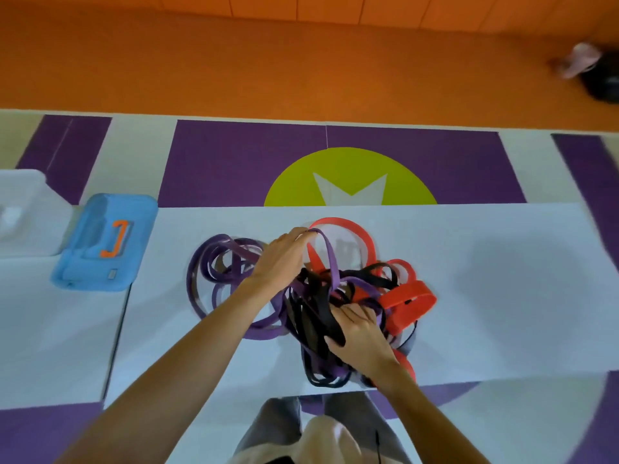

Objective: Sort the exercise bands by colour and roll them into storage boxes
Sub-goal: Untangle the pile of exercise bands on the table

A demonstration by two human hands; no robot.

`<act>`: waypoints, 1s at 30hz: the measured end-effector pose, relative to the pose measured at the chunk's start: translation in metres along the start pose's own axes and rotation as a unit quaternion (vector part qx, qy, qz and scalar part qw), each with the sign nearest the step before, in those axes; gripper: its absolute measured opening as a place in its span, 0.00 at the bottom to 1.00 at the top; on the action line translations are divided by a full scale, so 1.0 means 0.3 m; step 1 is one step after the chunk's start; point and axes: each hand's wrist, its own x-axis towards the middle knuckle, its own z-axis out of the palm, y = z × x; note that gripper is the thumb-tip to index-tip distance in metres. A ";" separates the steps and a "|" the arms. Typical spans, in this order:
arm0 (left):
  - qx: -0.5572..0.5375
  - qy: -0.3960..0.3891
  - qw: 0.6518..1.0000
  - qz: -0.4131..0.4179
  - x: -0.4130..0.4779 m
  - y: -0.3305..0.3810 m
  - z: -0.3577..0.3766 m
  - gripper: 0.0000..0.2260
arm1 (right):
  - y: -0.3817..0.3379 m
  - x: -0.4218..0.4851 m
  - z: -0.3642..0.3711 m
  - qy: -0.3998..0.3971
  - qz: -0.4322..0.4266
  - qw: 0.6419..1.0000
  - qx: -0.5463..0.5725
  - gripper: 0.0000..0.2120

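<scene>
Bands (348,284) look knotted, so left hand (284,259) pinching purple against right hand (361,336) gripping black could tighten everything.

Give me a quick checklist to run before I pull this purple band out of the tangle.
1. Left hand has the purple band: ok, its fingers hold the top of the raised loop.
2. Right hand steadies the tangle: ok, it grips the black bands.
3. Purple band free to slide out: not ok, its lower end runs in among the black bands and red bands.
4. Purple pile set apart to receive it: ok, it lies left of the tangle.
5. Blue box open: cannot tell, though its top looks lidded.
</scene>
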 end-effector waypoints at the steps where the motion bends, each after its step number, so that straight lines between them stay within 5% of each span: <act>1: -0.008 0.003 1.000 0.001 -0.011 -0.003 -0.010 0.28 | 0.011 -0.015 0.000 0.003 0.008 1.000 0.004 0.25; 7: -0.022 -0.028 0.999 -0.008 -0.080 -0.053 -0.056 0.30 | 0.115 -0.064 -0.016 0.009 0.329 0.934 0.137 0.22; 14: -0.025 -0.072 0.996 -0.042 -0.109 -0.063 -0.068 0.27 | 0.137 0.002 -0.041 -0.052 0.399 0.881 0.249 0.34; 20: -0.033 -0.094 0.995 -0.031 -0.107 -0.068 -0.105 0.27 | 0.032 0.047 -0.085 -0.178 0.376 0.865 0.279 0.09; 26: -0.102 -0.168 0.980 -0.013 -0.150 -0.072 -0.133 0.29 | -0.184 0.178 -0.156 -0.145 0.425 0.722 0.526 0.18; 30: -0.152 -0.161 0.975 -0.027 -0.185 -0.070 -0.150 0.22 | -0.250 0.275 -0.121 -0.126 0.430 0.683 0.576 0.15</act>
